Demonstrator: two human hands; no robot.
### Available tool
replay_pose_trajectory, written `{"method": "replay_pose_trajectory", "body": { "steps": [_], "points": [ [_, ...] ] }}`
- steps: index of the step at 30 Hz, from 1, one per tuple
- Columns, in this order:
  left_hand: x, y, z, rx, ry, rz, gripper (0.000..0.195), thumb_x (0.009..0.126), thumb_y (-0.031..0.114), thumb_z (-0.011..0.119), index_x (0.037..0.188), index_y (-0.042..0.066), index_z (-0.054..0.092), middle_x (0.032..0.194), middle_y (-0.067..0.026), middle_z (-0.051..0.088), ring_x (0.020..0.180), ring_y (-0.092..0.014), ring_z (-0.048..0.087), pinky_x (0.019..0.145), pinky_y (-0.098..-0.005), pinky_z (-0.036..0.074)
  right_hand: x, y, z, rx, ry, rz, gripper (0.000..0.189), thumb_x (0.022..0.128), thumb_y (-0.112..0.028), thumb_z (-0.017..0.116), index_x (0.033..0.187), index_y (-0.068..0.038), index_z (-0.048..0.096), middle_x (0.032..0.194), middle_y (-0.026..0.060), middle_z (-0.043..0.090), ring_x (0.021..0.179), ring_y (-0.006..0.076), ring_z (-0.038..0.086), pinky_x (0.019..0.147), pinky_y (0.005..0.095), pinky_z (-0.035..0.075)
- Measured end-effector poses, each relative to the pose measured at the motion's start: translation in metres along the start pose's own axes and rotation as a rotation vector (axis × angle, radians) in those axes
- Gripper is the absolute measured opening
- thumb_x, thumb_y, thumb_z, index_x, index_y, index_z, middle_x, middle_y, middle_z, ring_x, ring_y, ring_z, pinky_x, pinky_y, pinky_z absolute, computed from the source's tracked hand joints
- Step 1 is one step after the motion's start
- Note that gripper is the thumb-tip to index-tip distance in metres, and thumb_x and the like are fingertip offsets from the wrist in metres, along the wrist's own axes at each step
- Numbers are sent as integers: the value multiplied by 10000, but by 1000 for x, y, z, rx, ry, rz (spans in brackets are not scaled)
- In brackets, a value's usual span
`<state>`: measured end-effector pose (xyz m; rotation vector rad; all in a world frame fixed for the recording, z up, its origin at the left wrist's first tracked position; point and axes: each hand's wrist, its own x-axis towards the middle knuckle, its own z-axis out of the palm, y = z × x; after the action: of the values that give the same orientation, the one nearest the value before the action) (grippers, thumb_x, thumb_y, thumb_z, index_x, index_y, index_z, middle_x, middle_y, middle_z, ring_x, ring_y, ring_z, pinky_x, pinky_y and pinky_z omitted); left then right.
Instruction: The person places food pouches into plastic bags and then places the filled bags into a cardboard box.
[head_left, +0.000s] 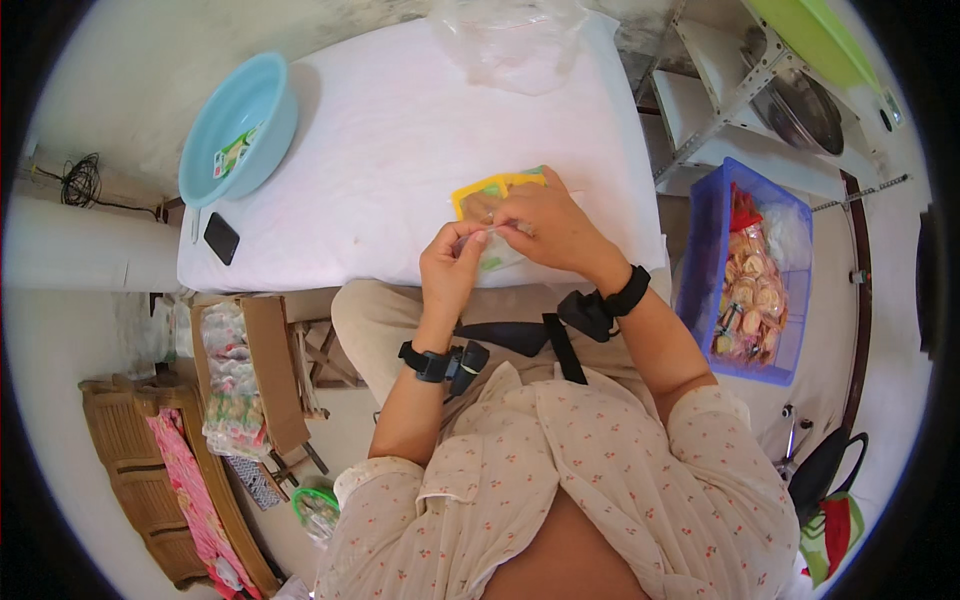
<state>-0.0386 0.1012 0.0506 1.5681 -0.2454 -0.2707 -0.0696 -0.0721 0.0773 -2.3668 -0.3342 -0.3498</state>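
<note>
A clear plastic bag with a yellow and green print (480, 185) lies near the front edge of the white-covered table (420, 135). My left hand (450, 262) pinches the bag's near edge between thumb and fingers. Just to its right, my right hand (555, 221) pinches the same edge, its fingers spread over the printed part. Brownish contents show through the bag, but my fingers hide part of them. Both wrists wear black straps with small devices.
A light blue basin (281, 127) holding a green packet (238, 152) and a black phone (221, 238) are at the table's left. Clear plastic bags (517, 45) lie at the far edge. Right of the table stands a blue crate (799, 300) of wrapped goods; lower left, a cardboard box (274, 375) of packets.
</note>
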Motion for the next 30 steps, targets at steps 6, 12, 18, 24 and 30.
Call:
{"method": "replay_pose_trajectory", "body": {
  "steps": [6, 12, 18, 24, 30],
  "points": [
    [-2, 1, -8, 12, 12, -24, 89, 858, 54, 585, 921, -5, 604, 807, -10, 619, 728, -63, 559, 674, -197, 454, -16, 19, -22, -23, 8, 102, 76, 783, -183, 598, 837, -129, 593, 813, 27, 594, 853, 227, 562, 998, 560, 220],
    [-2, -4, -11, -6, 40, -26, 93, 861, 85, 582, 901, 6, 612, 759, -12, 600, 695, -66, 529, 651, -196, 424, -36, 40, -45, 334, -3, 377, 53, 789, -99, 614, 808, -53, 595, 791, 13, 586, 798, 140, 546, 852, 303, 394],
    [0, -7, -13, 1, 33, -34, 96, 864, 82, 579, 913, 4, 607, 761, -13, 603, 700, -66, 533, 654, -197, 422, -45, 55, -33, 637, 112, 393, 105, 805, -101, 601, 848, -6, 601, 796, 20, 600, 777, 89, 539, 737, 231, 437],
    [1, -8, -14, 1, 33, -32, 103, 867, 80, 573, 926, -1, 598, 770, -17, 605, 701, -69, 536, 658, -196, 423, -45, 53, -25, 736, 174, 473, 79, 808, -90, 606, 829, -15, 594, 788, -8, 582, 771, 68, 513, 737, 224, 422],
    [-1, -8, -16, 25, 25, -41, 105, 874, 86, 567, 923, -2, 595, 781, -11, 599, 710, -65, 534, 673, -196, 425, -45, 52, -21, 706, 210, 470, 61, 810, -84, 607, 812, -27, 585, 776, -26, 570, 759, 52, 494, 716, 214, 407]
  ]
}}
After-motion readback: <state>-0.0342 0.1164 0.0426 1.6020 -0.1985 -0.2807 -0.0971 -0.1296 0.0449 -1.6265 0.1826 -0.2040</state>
